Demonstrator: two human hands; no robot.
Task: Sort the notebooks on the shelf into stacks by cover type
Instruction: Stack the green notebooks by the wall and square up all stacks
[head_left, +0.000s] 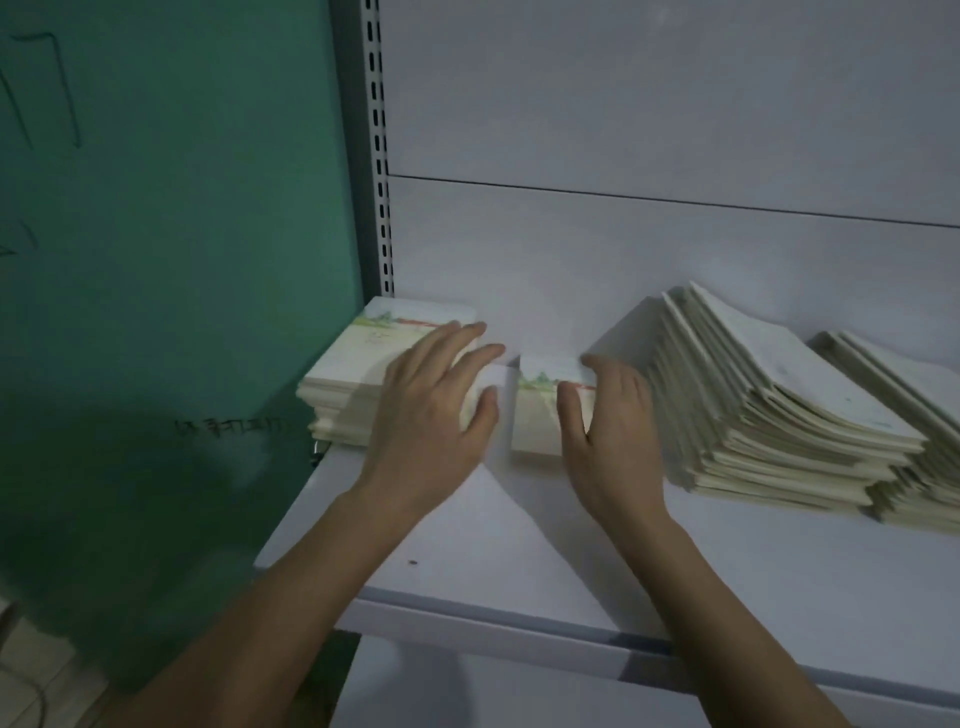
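Note:
A low stack of cream notebooks with a green landscape print lies at the shelf's left end. My left hand rests flat on its right side, fingers straight. A single notebook with the same print lies just right of that stack; my right hand holds its right edge, thumb on the cover and fingers behind. A tall slanted pile of plain cream notebooks stands right of that hand, and another pile lies at the far right edge.
The white shelf board has bare surface in front of the stacks and a raised front lip. A slotted metal upright and a green wall bound the left side. The white back panel rises behind.

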